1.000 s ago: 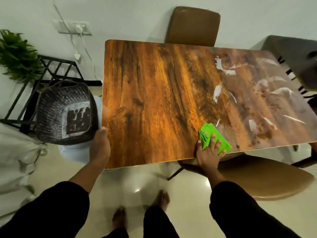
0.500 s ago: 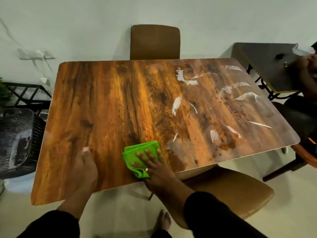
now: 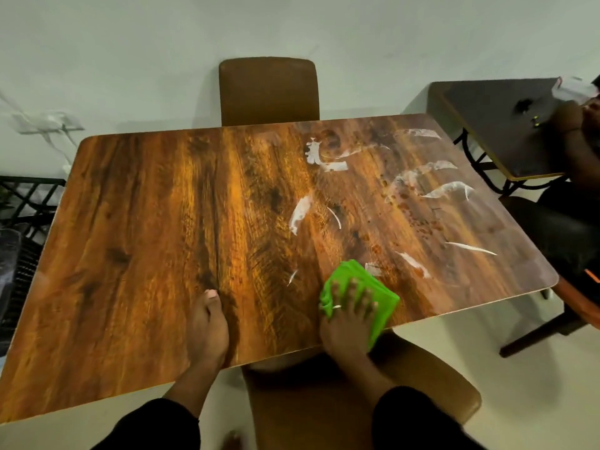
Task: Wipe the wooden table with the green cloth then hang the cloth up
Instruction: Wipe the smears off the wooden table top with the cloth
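Note:
The wooden table (image 3: 162, 222) fills the middle of the view. White smears and brown crumbs (image 3: 406, 196) cover its right half. A folded green cloth (image 3: 383, 293) lies near the front edge, right of centre. My right hand (image 3: 349, 323) presses flat on it with fingers spread. My left hand (image 3: 207, 326) rests on the front edge to the left, thumb on the tabletop, holding nothing.
A brown chair (image 3: 269, 89) stands at the far side against the wall; another brown chair (image 3: 431, 404) is under the front edge by my legs. A dark side table (image 3: 493, 125) and a seated person (image 3: 578, 177) are at right. A black rack (image 3: 29, 196) stands at left.
My right hand slid the green cloth left along the front edge, then back to the right toward the smears. My left hand shifted right along the edge. The view turned right.

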